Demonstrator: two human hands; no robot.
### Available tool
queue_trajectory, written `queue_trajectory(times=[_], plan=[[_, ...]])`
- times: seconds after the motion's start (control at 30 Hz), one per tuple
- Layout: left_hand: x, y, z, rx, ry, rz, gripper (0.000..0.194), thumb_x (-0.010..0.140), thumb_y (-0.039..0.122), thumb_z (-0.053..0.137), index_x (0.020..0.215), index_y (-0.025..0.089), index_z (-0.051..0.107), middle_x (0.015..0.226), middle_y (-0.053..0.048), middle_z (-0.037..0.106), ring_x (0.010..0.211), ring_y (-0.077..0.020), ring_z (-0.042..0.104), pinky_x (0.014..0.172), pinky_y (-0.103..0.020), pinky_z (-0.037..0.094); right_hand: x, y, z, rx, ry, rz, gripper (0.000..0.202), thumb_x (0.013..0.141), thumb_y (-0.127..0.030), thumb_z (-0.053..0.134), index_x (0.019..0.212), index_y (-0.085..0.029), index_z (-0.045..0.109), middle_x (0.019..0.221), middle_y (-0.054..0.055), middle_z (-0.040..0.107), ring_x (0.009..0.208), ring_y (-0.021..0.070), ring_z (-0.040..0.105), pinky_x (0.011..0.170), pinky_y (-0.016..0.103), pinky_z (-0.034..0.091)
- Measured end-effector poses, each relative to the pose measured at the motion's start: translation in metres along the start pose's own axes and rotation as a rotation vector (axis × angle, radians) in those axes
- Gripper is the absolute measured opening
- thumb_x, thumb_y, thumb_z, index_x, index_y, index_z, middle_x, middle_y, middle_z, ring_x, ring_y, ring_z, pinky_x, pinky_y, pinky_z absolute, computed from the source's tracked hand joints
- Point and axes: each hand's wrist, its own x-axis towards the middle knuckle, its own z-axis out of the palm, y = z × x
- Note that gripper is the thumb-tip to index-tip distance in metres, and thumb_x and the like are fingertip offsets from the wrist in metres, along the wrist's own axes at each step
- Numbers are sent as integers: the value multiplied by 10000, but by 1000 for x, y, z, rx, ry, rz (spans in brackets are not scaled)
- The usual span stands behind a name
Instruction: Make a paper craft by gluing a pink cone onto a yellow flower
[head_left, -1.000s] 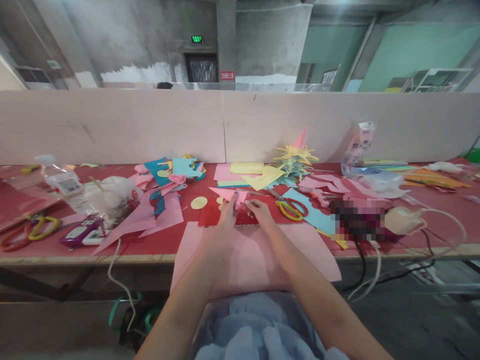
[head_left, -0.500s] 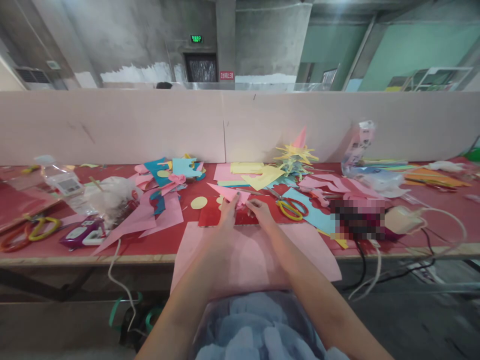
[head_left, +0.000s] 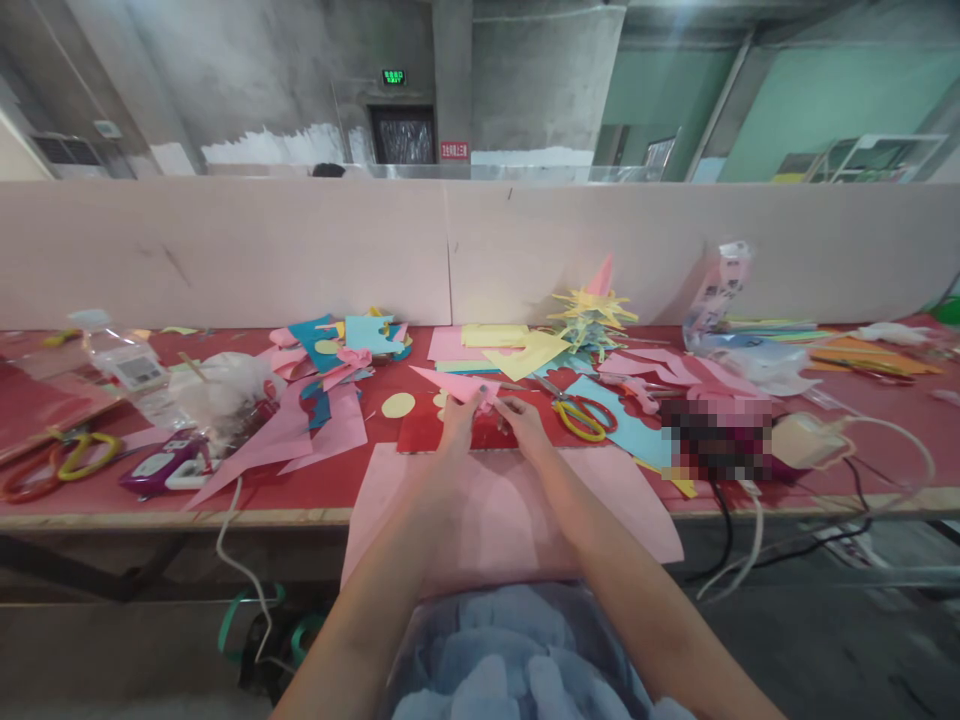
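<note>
Head view: taking the red board (head_left: 420, 430) as the mark, well to its left lie orange-handled scissors (head_left: 90, 458), then a clear bottle (head_left: 124, 360) further back and a purple-and-white tool (head_left: 161, 467) nearer the viewer. Pink offcuts (head_left: 330, 430) lie closer on that side, and a pale yellow disc (head_left: 397, 405) is at the board's left edge. Over the board is the pink paper cone (head_left: 454, 383), its point aimed out past the far left corner, its wide end toward the middle. The left hand (head_left: 459, 420), over the board's middle, is closed in a pinch on the wide end, thumb on top. Just right of it, the right hand (head_left: 525, 418) has its fingers bent in at that same end; whether they grip the paper I cannot tell. For a neat cone, the left thumb should press any overlap down without denting the wall, while the right fingertips work the rim little by little; squeezing harder would probably crease it. At the board's right end lie yellow-and-red scissors (head_left: 589, 420); beyond its far right corner stands a fringed paper piece (head_left: 592, 318).
</note>
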Motion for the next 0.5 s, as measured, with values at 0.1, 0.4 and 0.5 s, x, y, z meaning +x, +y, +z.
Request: queue_trajectory(times=[0.1,0.4,0.5], plan=[[-1,1,1,10,-8,-3,371,558,335,752,831,151,579,768,-40,652,649,-122,607,628,-249,475,0,0,1,-1,18,-12,378,628,-563,623,735,-200,633,669,21,642,464,110,476,437,252,384],[-4,3,-3,112,53,23,420,564,328,754,900,158,568,820,-53,657,745,-149,616,682,-267,475,-3,-1,3,-50,7,-28,359,621,-553,634,716,-207,632,522,-8,570,456,126,489,437,253,376],[-5,6,-2,148,74,44,397,566,309,754,882,161,566,799,-45,651,748,-153,611,700,-277,469,-5,-2,4,-65,5,-48,341,631,-539,632,694,-204,613,507,-17,553,446,119,481,439,247,368]])
